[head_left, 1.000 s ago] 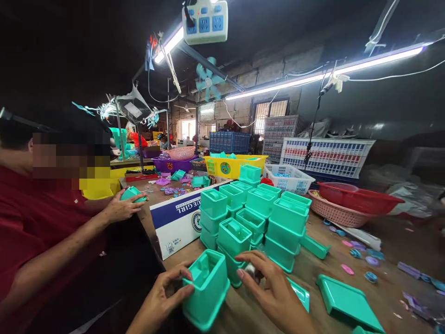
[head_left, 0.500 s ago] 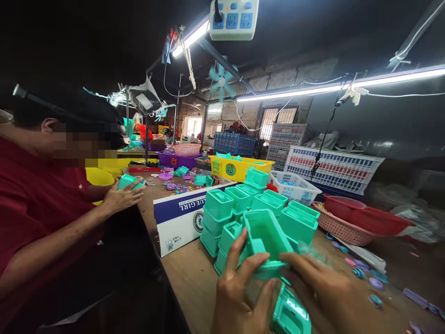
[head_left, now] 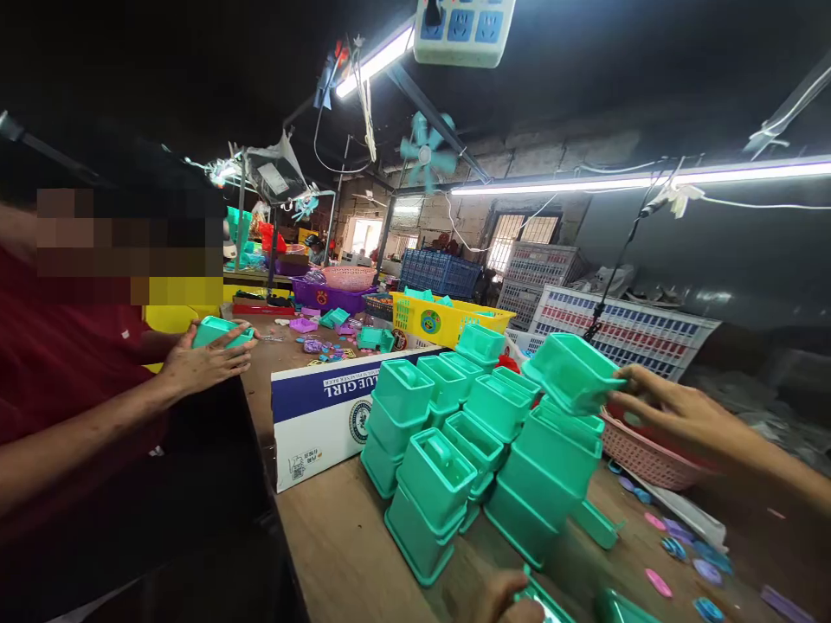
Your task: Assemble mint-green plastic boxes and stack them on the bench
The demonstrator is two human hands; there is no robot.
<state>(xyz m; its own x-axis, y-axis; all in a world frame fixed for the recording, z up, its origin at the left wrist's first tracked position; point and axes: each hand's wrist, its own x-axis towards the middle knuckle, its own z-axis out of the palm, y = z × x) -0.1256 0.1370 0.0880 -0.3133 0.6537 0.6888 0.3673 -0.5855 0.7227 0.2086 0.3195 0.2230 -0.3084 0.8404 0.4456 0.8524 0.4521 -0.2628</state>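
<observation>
Under tube lights in a dim workshop, above a brown tabletop (head_left: 344,536), a right hand (head_left: 679,411) pinches one end of a glossy, straight-sided green plastic box (head_left: 571,372), tilted over stacked boxes (head_left: 542,480), its long axis running leftward and away from the fingertips. Nearer, a cropped left hand (head_left: 506,601) curls at a shiny green piece (head_left: 544,600), its grip unclear. Beyond the right hand, leftward, a perforated yellow basket (head_left: 464,325) holds green parts (head_left: 427,295).

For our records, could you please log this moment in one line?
right hand: holds green box over stacked boxes | left hand: touches green part | co-worker's hand: holds green piece
</observation>
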